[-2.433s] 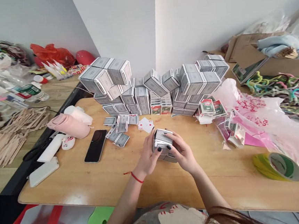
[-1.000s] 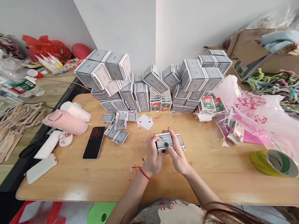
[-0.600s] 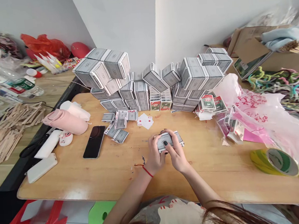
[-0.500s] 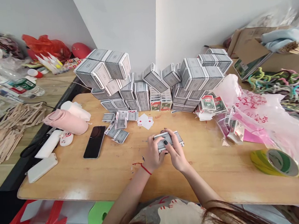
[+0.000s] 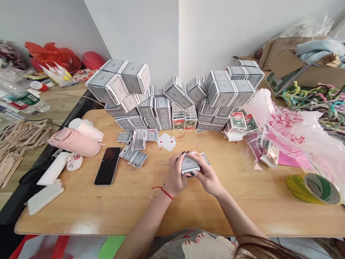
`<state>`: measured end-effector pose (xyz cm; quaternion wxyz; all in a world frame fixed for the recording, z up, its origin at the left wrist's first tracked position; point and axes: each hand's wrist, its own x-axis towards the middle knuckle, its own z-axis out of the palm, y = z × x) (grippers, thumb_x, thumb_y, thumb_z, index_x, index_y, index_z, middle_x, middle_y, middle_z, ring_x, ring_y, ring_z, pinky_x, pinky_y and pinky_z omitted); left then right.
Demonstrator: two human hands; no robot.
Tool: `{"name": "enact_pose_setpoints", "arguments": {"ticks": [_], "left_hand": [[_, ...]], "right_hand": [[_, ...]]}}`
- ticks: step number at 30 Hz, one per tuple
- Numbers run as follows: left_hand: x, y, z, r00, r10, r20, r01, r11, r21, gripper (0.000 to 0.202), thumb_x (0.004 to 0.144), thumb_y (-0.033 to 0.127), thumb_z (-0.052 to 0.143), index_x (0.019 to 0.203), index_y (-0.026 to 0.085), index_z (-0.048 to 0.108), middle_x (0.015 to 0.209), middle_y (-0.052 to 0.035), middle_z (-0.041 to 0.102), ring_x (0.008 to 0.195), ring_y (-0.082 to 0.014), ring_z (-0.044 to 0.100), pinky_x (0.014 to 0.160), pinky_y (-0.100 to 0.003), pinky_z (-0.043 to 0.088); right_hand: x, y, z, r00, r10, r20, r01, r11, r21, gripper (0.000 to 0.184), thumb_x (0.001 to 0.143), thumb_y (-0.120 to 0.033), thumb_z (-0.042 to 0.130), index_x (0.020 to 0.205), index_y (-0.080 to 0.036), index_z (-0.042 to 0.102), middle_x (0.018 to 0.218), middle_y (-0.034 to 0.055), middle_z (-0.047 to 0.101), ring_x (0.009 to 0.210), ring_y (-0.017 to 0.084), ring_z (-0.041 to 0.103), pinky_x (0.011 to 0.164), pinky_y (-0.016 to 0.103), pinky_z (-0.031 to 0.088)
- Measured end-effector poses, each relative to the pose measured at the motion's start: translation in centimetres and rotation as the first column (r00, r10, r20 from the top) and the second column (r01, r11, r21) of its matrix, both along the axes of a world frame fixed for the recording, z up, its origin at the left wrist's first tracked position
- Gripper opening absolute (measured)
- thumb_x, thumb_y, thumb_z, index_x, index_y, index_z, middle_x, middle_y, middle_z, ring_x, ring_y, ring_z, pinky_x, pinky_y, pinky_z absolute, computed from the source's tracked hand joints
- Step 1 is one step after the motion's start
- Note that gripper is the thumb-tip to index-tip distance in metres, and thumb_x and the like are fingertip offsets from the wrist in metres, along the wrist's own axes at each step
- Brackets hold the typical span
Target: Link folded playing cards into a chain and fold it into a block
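Note:
Between my two hands is a grey-patterned piece made of playing cards (image 5: 190,164), held just over the table. My left hand (image 5: 176,176) closes around its left side, with a red string on the wrist. Around the right side curl the fingers of my right hand (image 5: 207,175), thumb at the near edge. Part of the piece is hidden behind the fingers. Beyond my hands two face-up diamond cards (image 5: 166,141) lie on the wood. Left of them sits a loose group of folded card pieces (image 5: 137,146).
Stacked card blocks (image 5: 161,110) line the table's back. A black phone (image 5: 107,166), pink bottle (image 5: 77,142) and white power bank (image 5: 45,197) lie left. Right are card boxes (image 5: 238,121), a plastic bag (image 5: 305,134) and yellow tape (image 5: 313,189).
My right thumb has moved down from the top of the card piece to its near edge. My fingers now wrap the sides, and the view has shifted slightly.

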<state>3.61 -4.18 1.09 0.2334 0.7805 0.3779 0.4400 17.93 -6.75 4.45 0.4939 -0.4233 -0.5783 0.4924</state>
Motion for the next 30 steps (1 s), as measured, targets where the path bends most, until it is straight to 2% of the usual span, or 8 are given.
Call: {"name": "enact_pose_setpoints", "arguments": {"ticks": [3,8,10,14,19,23,27,30], "left_hand": [[0.1,0.1,0.9,1.000,-0.008,-0.003,0.008,1.000,-0.019,0.062,0.083,0.055,0.024,0.134,0.020,0.022,0.124,-0.0157,0.037,0.112,-0.0273,0.038,0.094,-0.045,0.031],[-0.1,-0.2,2.5,0.999,-0.034,0.039,0.040,0.989,-0.142,0.080,0.078,0.056,0.039,0.138,0.017,0.003,0.135,-0.0190,0.027,0.123,-0.0300,0.029,0.098,-0.047,0.027],[-0.3,-0.5,2.8,1.000,-0.026,0.016,0.028,0.987,-0.156,0.077,0.079,0.055,0.038,0.138,0.018,0.005,0.134,-0.0185,0.029,0.121,-0.0299,0.030,0.097,-0.047,0.028],[-0.3,-1.2,3.5,0.996,-0.064,-0.067,0.054,0.987,-0.149,0.065,0.084,0.049,0.029,0.138,0.018,0.009,0.127,-0.0174,0.034,0.115,-0.0280,0.035,0.094,-0.046,0.032],[0.0,-1.2,4.7,0.989,-0.088,-0.123,0.074,0.991,-0.116,0.062,0.086,0.041,0.030,0.138,0.017,0.006,0.124,-0.0178,0.037,0.111,-0.0269,0.038,0.093,-0.046,0.033],[-0.1,-1.0,5.6,0.984,-0.126,-0.128,0.108,0.984,-0.142,0.061,0.085,0.036,0.037,0.138,0.020,0.011,0.131,-0.0163,0.033,0.119,-0.0274,0.033,0.097,-0.046,0.030],[-0.9,-1.1,5.8,0.991,-0.100,-0.091,0.079,0.974,-0.211,0.064,0.079,0.037,0.051,0.135,0.024,0.023,0.134,-0.0128,0.033,0.123,-0.0272,0.032,0.099,-0.046,0.030],[-1.6,-1.2,5.6,0.998,-0.062,-0.007,0.058,0.965,-0.255,0.052,0.077,0.035,0.055,0.126,0.026,0.039,0.126,-0.0096,0.043,0.117,-0.0243,0.040,0.097,-0.042,0.035]], "right_hand": [[-0.3,-0.1,-0.2,0.998,-0.037,-0.053,0.036,0.999,-0.020,0.037,0.079,-0.040,0.054,0.113,-0.027,0.053,0.136,0.0057,0.032,0.126,0.026,0.029,0.101,0.042,0.029],[-0.1,-0.2,0.6,0.977,-0.144,-0.158,0.138,0.989,-0.048,0.033,0.078,-0.038,0.055,0.108,-0.026,0.051,0.132,0.0073,0.036,0.121,0.026,0.037,0.094,0.040,0.037],[0.2,-0.1,1.3,0.983,-0.138,-0.118,0.136,0.990,-0.022,0.036,0.078,-0.040,0.054,0.112,-0.026,0.050,0.130,0.0083,0.037,0.120,0.026,0.038,0.094,0.040,0.037],[0.7,0.1,2.7,0.990,-0.123,0.061,0.115,0.985,0.133,0.038,0.075,-0.042,0.058,0.109,-0.026,0.055,0.127,0.0084,0.037,0.124,0.028,0.030,0.098,0.041,0.033],[0.7,0.1,2.5,0.983,-0.159,0.091,0.138,0.969,0.204,0.035,0.076,-0.039,0.057,0.108,-0.027,0.059,0.119,0.0080,0.042,0.115,0.027,0.039,0.096,0.044,0.034],[0.6,0.1,1.8,0.970,-0.243,0.026,0.237,0.960,0.148,0.032,0.075,-0.038,0.058,0.106,-0.028,0.061,0.116,0.0072,0.045,0.112,0.026,0.041,0.093,0.043,0.036],[1.2,0.3,1.7,0.921,-0.389,-0.020,0.390,0.918,0.078,0.035,0.076,-0.037,0.056,0.109,-0.026,0.058,0.114,0.0077,0.047,0.111,0.026,0.042,0.093,0.042,0.035],[1.9,0.4,2.5,0.940,-0.331,0.080,0.326,0.943,0.066,0.041,0.078,-0.039,0.052,0.117,-0.026,0.051,0.113,0.0082,0.047,0.108,0.025,0.043,0.094,0.043,0.034]]}}
